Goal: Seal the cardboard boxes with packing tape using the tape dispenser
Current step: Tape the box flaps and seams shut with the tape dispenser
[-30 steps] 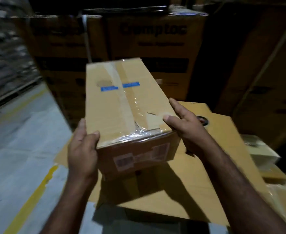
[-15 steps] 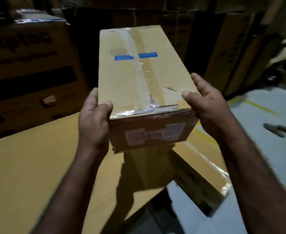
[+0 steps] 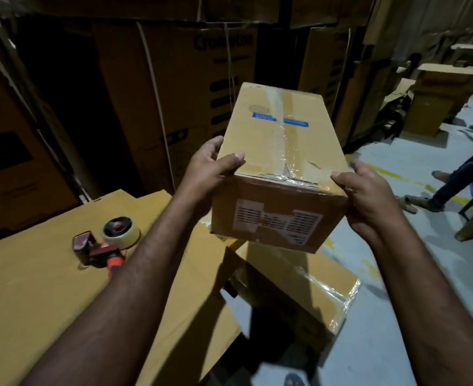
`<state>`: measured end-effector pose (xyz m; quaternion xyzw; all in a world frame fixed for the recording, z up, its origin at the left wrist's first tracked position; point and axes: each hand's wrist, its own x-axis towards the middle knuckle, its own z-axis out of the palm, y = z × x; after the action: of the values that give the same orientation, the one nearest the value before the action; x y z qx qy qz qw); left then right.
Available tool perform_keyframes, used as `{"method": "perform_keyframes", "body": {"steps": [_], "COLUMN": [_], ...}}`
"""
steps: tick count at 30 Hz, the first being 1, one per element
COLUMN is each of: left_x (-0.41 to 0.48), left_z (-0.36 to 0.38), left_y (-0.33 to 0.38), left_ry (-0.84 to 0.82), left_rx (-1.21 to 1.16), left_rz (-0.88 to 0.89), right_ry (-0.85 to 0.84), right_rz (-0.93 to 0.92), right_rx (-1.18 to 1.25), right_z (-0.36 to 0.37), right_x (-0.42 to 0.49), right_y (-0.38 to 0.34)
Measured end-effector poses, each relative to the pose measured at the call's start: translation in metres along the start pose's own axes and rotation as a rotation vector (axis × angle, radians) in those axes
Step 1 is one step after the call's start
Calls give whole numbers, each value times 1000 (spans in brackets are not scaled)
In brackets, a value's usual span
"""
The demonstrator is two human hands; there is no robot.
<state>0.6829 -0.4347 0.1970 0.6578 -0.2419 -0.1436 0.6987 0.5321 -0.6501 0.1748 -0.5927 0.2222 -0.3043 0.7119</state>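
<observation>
A brown cardboard box (image 3: 279, 151) hangs in the air between my hands, its top seam covered with clear tape and two blue labels. My left hand (image 3: 210, 169) grips its near left corner and my right hand (image 3: 369, 199) grips its near right corner. A white shipping label shows on the near face. The red tape dispenser (image 3: 109, 243) with a roll of tape lies on a flat cardboard sheet (image 3: 34, 288) at the lower left, apart from both hands.
Another taped box (image 3: 307, 291) sits on the floor below the held one. Tall stacked cartons (image 3: 174, 93) fill the back. A seated person's legs (image 3: 458, 179) and a stool are at the right, with more boxes (image 3: 438, 98) behind.
I have turned to the right while carrying the box. The dispenser and the seated person have come into view, and the box now hangs over the taped box on the floor.
</observation>
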Motion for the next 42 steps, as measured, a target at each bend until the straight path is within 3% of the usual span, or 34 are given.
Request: {"method": "perform_keyframes", "body": {"steps": [4, 11, 15, 20, 24, 30, 35, 38, 42], "left_x": [74, 155, 190, 223, 255, 319, 359, 374, 395], "left_z": [25, 25, 31, 27, 2, -57, -94, -110, -121], "left_y": [-35, -72, -115, -153, -188, -247, -297, -325, -345], "left_ry": [-15, -66, 222, 425, 416, 363, 320, 281, 68], "left_rx": [66, 280, 322, 627, 649, 616, 655, 768, 1140], "left_rz": [-84, -348, -430, -348, -319, -376, -428, -474, -496], "right_ry": [14, -71, -117, -116, -90, 22, 31, 12, 1], "right_rz": [173, 237, 299, 329, 309, 316, 498, 535, 708], "right_rx": [90, 34, 7, -53, -131, -460, -623, -657, -573], "right_z": [-17, -22, -7, 22, 55, 113, 152, 165, 181], "right_x": [71, 163, 196, 229, 258, 299, 300, 298, 317], "right_y": [26, 82, 121, 170, 211, 287, 329, 358, 380]}}
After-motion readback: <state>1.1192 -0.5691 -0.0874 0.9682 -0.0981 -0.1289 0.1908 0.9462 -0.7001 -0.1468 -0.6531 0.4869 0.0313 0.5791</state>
